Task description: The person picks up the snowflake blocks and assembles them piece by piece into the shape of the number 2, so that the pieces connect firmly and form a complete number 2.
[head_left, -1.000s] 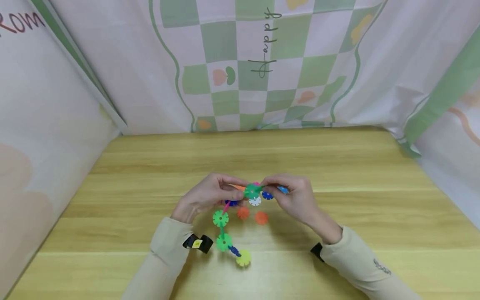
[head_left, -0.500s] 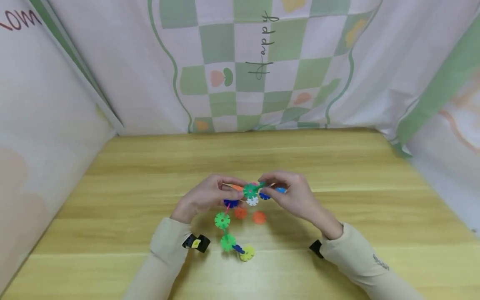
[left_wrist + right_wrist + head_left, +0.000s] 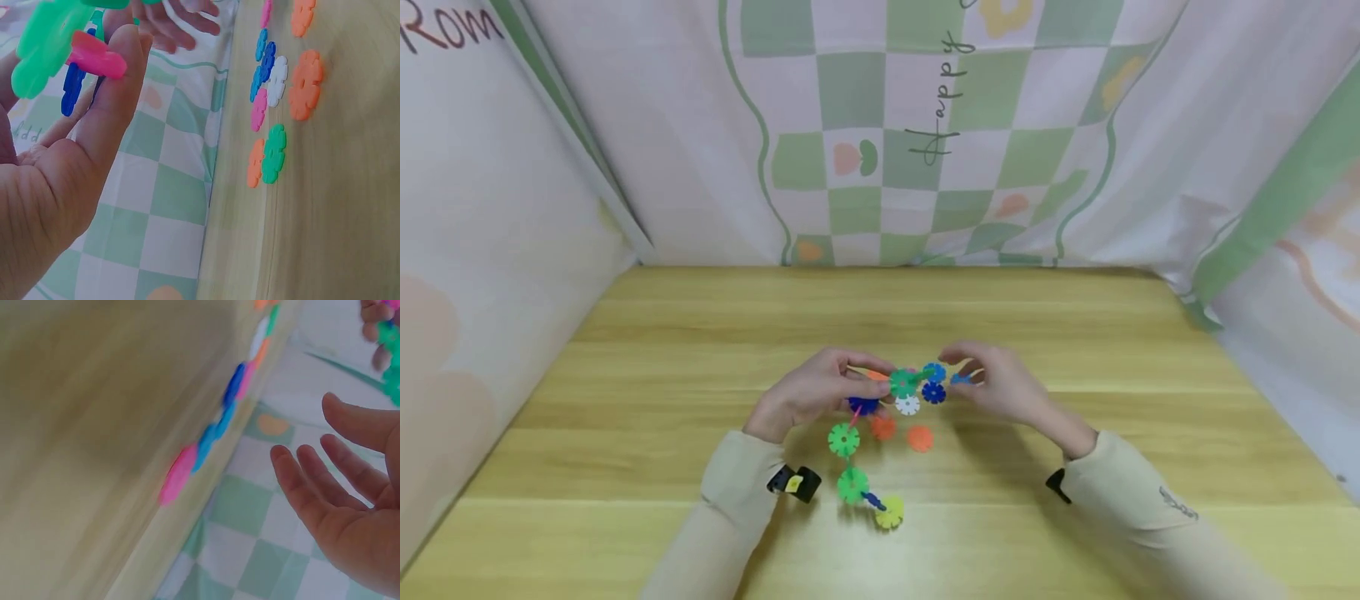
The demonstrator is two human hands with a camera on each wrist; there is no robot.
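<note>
My left hand (image 3: 816, 392) pinches a chain of slotted plastic snowflake discs near its upper end, by a teal-green disc (image 3: 903, 384). From there the chain hangs toward the front through a dark blue disc (image 3: 863, 407), a pink one, bright green discs (image 3: 852, 485) and a yellow disc (image 3: 890, 512) at its end. The left wrist view shows a pink disc (image 3: 97, 56) slotted between green and blue pieces at the thumb. My right hand (image 3: 1003, 387) holds nothing; its fingers are spread and relaxed in the right wrist view, apart from the chain, above a light blue disc (image 3: 960, 379).
Loose discs lie on the wooden table (image 3: 1075, 325) beneath and beyond the hands: a white disc (image 3: 907, 405), a dark blue disc (image 3: 933, 392), an orange disc (image 3: 920, 438) and several others. A printed checkered curtain (image 3: 910, 158) hangs behind the table's far edge.
My right hand has let go of the green piece at the chain's upper end and moved right, its fingers parting. My left hand keeps its hold on the chain, nearly still.
</note>
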